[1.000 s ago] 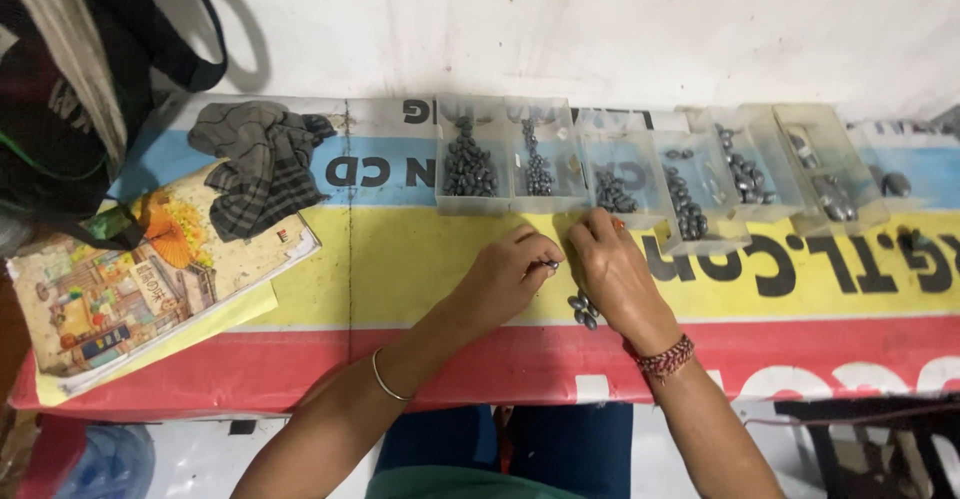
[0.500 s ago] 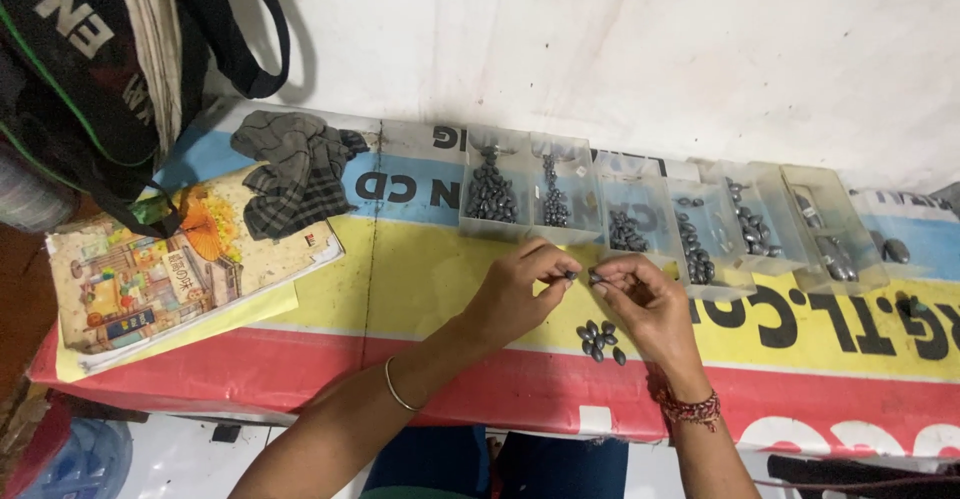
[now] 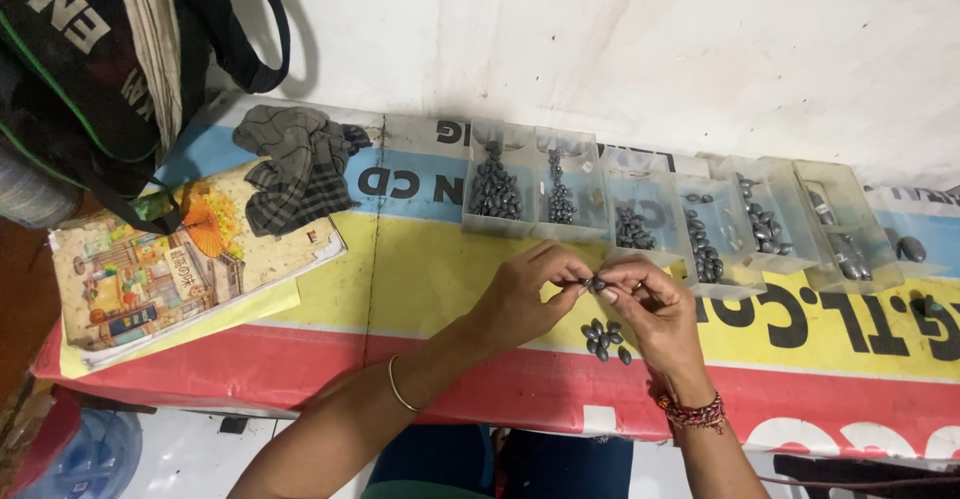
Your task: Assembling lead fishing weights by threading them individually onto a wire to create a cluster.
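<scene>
your left hand (image 3: 520, 294) and right hand (image 3: 655, 309) meet fingertip to fingertip just above the worktop (image 3: 420, 259), both pinched shut on one small dark oval weight (image 3: 596, 283) held between them. a second ago your hands were up by the near edge of the trays; now they have drawn back toward you and closed together over the loose pile, so the piece in hand looks freshly picked and is being worked between the fingers. whether anything thin runs through it is too small to tell.

just below your fingers, a little heap of the same weights (image 3: 605, 339) lies on the yellow banner that covers the worktop. farther off, a row of clear plastic trays (image 3: 660, 209) sits along the wall, each holding dark weights sorted by size. to the far left a checked cloth (image 3: 295, 164) lies crumpled, beside a colourful picture book (image 3: 150, 269), with a dark bag (image 3: 80, 69) hanging above it.
</scene>
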